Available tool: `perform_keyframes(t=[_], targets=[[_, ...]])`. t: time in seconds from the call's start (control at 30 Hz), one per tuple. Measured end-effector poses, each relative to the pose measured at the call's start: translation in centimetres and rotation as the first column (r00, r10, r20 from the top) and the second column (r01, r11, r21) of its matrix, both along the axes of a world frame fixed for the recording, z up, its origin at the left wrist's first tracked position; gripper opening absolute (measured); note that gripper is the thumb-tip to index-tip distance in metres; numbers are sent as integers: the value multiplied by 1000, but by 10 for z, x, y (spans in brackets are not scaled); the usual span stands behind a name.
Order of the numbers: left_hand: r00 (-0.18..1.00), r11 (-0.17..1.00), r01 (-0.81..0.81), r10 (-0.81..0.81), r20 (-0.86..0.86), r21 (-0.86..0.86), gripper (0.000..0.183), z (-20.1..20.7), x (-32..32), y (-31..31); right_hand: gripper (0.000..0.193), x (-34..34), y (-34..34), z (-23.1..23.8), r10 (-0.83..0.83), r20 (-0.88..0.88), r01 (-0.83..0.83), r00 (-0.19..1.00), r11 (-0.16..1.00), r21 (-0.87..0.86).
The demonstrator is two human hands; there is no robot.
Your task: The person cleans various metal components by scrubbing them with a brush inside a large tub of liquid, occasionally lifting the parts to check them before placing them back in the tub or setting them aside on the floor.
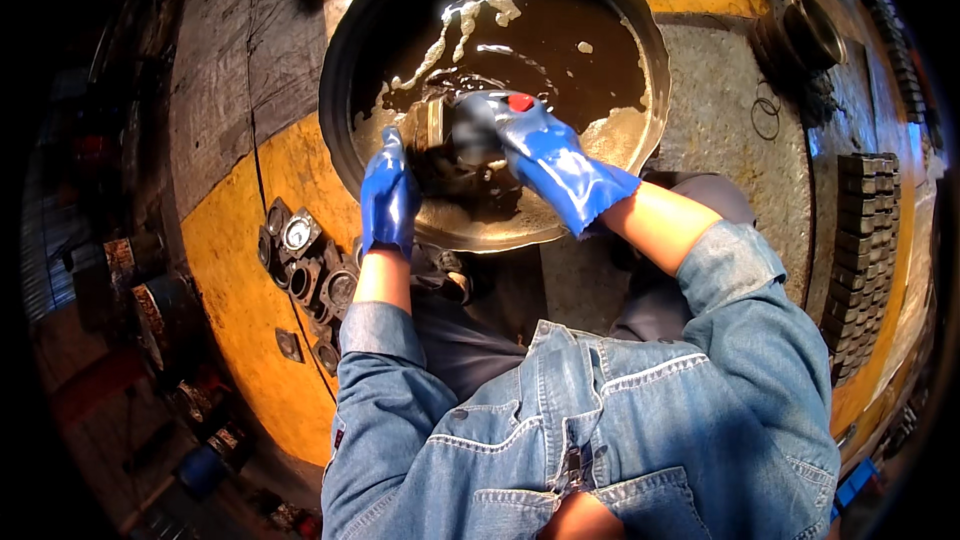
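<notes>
A wide round basin (662, 105) of dark, foamy liquid sits in front of me. My left hand (391, 195), in a blue rubber glove, is at its near left side. It holds a cylindrical metal part (432, 124) with a shiny ringed edge, tilted over the liquid. My right hand (545, 155), gloved in the same blue, reaches over the basin against that part. Its fingers are smeared by motion and look closed. A small red piece (520, 101) shows at the glove; what it belongs to is hidden.
Several dirty metal flanged parts (318, 275) lie on the yellow floor at the left. Stacked metal blocks (862, 250) stand at the right. Large metal rings (808, 35) and thin hoops (765, 115) lie beyond the basin's right side. Round machine parts (165, 320) line the far left.
</notes>
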State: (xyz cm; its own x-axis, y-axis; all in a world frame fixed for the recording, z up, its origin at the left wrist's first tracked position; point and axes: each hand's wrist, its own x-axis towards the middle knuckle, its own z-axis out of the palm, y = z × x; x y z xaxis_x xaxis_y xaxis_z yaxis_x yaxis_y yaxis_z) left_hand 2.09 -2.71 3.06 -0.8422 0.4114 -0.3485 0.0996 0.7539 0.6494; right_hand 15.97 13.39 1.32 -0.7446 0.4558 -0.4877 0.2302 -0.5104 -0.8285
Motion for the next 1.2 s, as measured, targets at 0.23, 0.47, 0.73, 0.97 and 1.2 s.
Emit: perform_keyframes(t=[0.23,0.47,0.73,0.97,1.2], targets=[[957,968,-199,158,243,154,55,7,1,10,15,18,-33,-36,317,-121,-266,941,910,317],[978,990,-123,110,179,62,55,5,-3,4,27,34,-14,-14,433,310,-520,846,797,307],[989,982,-115,98,111,152,70,-5,-2,2,29,29,40,-41,243,255,-330,936,858,393],[998,991,-20,11,67,130,43,-12,-8,-2,38,-9,23,-22,-181,-121,159,976,972,-170],[986,977,96,-67,-152,192,74,-23,-7,-5,30,-25,-21,-60,79,-207,-107,975,986,-129]])
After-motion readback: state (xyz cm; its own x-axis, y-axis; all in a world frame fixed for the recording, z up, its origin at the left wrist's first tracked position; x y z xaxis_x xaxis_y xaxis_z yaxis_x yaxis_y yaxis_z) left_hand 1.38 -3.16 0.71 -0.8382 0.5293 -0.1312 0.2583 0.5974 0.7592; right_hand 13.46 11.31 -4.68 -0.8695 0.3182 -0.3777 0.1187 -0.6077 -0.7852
